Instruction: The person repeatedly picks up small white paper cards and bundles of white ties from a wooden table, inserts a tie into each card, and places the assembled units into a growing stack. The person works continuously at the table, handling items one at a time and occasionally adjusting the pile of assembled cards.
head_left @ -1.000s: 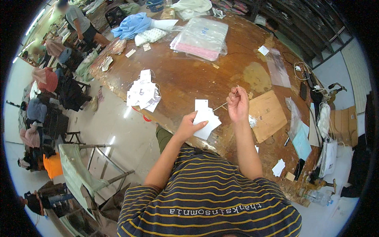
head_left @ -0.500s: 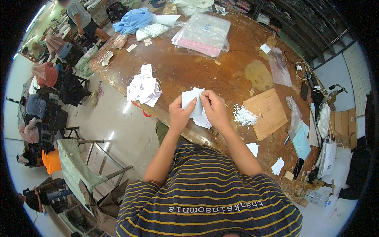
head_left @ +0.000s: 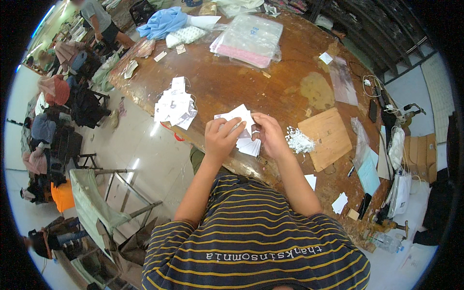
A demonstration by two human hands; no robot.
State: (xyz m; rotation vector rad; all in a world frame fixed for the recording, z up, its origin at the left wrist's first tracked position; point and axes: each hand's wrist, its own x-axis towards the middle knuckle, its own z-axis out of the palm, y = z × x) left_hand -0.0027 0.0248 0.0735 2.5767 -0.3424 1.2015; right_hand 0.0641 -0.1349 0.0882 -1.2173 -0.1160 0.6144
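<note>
Near the table's edge, my left hand point(head_left: 222, 138) is closed on several white paper tags point(head_left: 243, 114), its fingers lying over their faces. My right hand point(head_left: 270, 134) is closed at the right edge of the same tags, fingertips partly hidden behind them. Just below, a fanned stack of white tags point(head_left: 249, 147) shows between my hands. A heap of white tags point(head_left: 175, 107), some with thin string loops, lies to the left. A bundle of white hang-tag strings point(head_left: 299, 140) lies right of my right hand, against a square wooden board point(head_left: 328, 140).
Clear plastic bags point(head_left: 251, 38) and blue cloth point(head_left: 163, 24) lie at the far side. Loose white tags point(head_left: 340, 203), a phone point(head_left: 365, 205) and a plastic bottle point(head_left: 386, 240) sit at the right. A metal-framed cloth rack point(head_left: 111, 198) stands left; people are in the background.
My left fingers have moved over the front of the tags, which now fan out and tilt differently. My right hand has shifted slightly right and down along their edge.
</note>
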